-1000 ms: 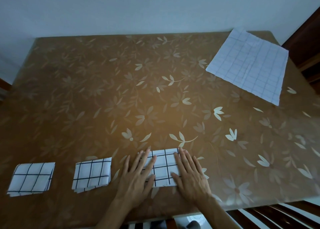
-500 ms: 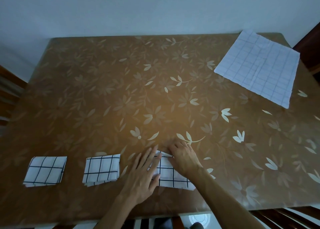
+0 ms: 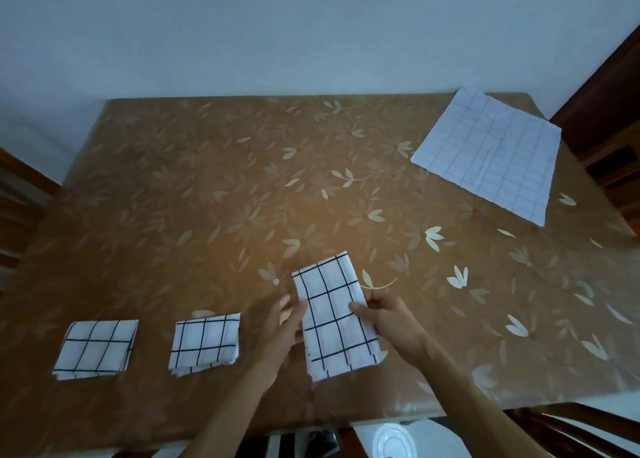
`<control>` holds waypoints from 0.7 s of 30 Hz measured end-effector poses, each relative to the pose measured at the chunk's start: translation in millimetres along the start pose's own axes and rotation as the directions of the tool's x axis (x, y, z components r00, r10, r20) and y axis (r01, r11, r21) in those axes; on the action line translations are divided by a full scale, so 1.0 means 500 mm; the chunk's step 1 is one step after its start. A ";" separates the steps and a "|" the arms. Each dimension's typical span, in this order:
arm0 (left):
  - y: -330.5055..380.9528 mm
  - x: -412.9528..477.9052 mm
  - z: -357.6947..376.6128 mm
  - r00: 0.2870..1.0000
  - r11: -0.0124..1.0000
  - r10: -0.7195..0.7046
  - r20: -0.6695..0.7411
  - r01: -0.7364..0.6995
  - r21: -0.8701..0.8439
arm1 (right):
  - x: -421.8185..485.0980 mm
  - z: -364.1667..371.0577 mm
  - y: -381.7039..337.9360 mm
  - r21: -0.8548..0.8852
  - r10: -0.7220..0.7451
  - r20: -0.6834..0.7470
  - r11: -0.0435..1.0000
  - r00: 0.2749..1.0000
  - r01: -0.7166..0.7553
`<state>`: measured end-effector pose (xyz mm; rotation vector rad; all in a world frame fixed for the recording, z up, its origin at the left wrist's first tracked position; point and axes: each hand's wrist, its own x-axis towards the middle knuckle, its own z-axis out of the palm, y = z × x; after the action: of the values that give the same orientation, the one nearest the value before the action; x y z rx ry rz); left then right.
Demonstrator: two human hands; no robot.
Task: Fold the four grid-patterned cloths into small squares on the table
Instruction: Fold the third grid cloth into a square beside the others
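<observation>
A white cloth with a black grid, folded into a long strip, lies lengthwise near the table's front edge. My left hand pinches its left edge and my right hand grips its right edge at mid-length. Two folded square cloths lie to the left: one beside my left hand, another at the far left. A fourth cloth, pale with a faint grid, lies spread flat at the back right corner.
The brown table has a glossy flower-patterned cover. A wall runs behind it. Wooden chair parts stand at the left and right sides, and a white round object sits below the front edge.
The cloth under my hands was a small rectangle pressed flat; now it lies as a longer strip turned lengthwise, and both hands grip its side edges instead of pressing on top.
</observation>
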<state>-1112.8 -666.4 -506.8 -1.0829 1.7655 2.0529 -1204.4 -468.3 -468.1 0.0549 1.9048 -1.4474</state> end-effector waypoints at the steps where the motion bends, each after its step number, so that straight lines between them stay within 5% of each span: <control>1: 0.008 -0.006 0.007 0.996 0.996 -0.063 0.064 0.066 -0.051 | -0.007 -0.002 -0.004 0.053 0.006 -0.001 0.999 1.000 -0.005; 21: 0.069 -0.060 0.011 0.963 0.949 0.188 0.194 -0.229 0.218 | -0.063 -0.045 0.000 0.165 0.024 0.010 0.986 1.000 -0.025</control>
<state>-1114.7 -661.5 -461.1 -0.6550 2.0461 1.9128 -1192.7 -437.3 -447.9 0.1492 1.7679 -1.5837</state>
